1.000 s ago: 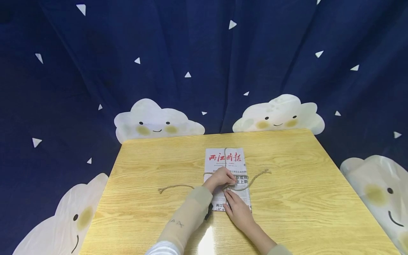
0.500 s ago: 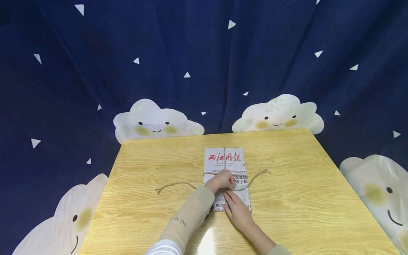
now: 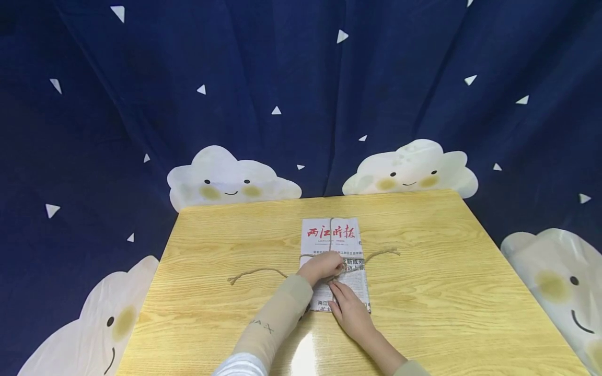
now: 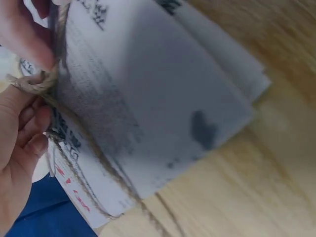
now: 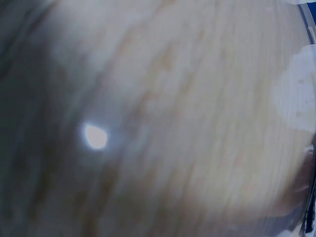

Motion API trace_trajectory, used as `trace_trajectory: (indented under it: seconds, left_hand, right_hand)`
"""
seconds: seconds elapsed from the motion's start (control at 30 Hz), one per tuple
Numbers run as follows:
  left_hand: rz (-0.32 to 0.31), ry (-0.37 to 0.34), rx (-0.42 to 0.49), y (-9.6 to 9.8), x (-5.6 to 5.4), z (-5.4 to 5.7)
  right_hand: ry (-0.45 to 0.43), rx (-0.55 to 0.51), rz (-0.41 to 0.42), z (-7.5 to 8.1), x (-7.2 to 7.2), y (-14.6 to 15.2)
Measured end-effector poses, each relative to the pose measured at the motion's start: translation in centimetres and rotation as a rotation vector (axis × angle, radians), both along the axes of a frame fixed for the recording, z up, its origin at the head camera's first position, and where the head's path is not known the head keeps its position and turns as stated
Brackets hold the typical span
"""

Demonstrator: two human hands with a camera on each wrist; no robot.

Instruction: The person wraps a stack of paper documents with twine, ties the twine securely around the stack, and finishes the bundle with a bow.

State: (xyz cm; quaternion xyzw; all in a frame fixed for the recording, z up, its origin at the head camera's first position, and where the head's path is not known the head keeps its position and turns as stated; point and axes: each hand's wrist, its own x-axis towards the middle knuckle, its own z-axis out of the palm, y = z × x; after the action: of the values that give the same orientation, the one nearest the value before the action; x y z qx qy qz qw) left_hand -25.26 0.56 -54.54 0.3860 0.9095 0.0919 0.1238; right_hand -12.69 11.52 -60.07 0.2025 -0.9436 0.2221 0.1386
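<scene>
A folded newspaper [image 3: 336, 241] with a red title lies on the wooden table, bound crosswise by brown twine [image 3: 381, 251]. My left hand [image 3: 322, 266] reaches over the middle of the paper, fingers curled, pinching a loop of twine. In the left wrist view, that twine [image 4: 33, 85] loops by the fingers of my left hand [image 4: 19, 148]. Below it, my right hand [image 3: 351, 312] rests on the newspaper, its fairly straight fingers touching the crossing of the twine. The left hand partly hides the knot. The right wrist view shows mostly table.
A loose twine end [image 3: 249, 272] lies to the left on the table [image 3: 437, 271]; another stretches right past the paper. Behind the table hangs a dark blue curtain [image 3: 263, 62] with white triangles and clouds.
My left fingers have curled in around the twine and shifted slightly. The right length of twine now runs higher and straighter toward that hand. My right hand stays nearly in place.
</scene>
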Motion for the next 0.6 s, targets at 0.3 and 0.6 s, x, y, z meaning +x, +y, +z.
trace_trajectory:
  seconds: [0.3, 0.6]
  left_hand:
    - [0.092, -0.066, 0.161, -0.8, -0.1, -0.9]
    - [0.375, -0.209, 0.64, -1.5, 0.3, -2.2]
  right_hand:
    - [-0.033, -0.093, -0.025, 0.0, -0.2, -0.1]
    - [-0.007, -0.462, -0.129, 0.5, -2.7, 0.4]
